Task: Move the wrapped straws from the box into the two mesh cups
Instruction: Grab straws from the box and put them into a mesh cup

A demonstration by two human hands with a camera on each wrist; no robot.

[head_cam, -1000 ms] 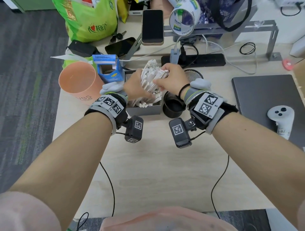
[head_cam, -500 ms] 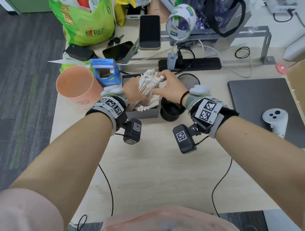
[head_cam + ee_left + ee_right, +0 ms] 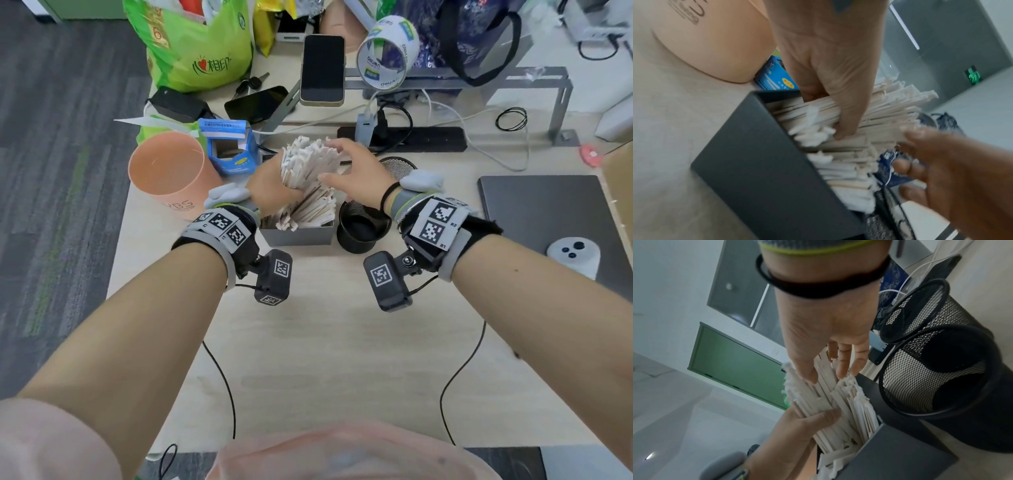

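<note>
My left hand [image 3: 274, 186] grips a thick bundle of white wrapped straws [image 3: 308, 161], tilted up out of the grey box [image 3: 298, 236]; its thumb and fingers curl round the bundle [image 3: 890, 105] in the left wrist view. More straws lie loose in the box [image 3: 766, 162]. My right hand [image 3: 337, 161] is spread with straight fingers against the bundle's upper end [image 3: 824, 399]. Just right of the box stand two black mesh cups, a near one [image 3: 363, 226] and a far one [image 3: 397, 168]. The near cup [image 3: 941, 386] looks empty inside; the far cup [image 3: 916, 313] stands behind it.
A large peach cup [image 3: 168, 178] and a small blue carton [image 3: 229, 150] stand left of the box. A power strip [image 3: 411, 138], phones and bags crowd the back. A closed laptop [image 3: 555, 219] with a white controller [image 3: 572, 257] lies at the right.
My right hand, curled over the bundle's top a second ago, has straightened its fingers. The left hand keeps its grip and the bundle stands a little higher and more spread.
</note>
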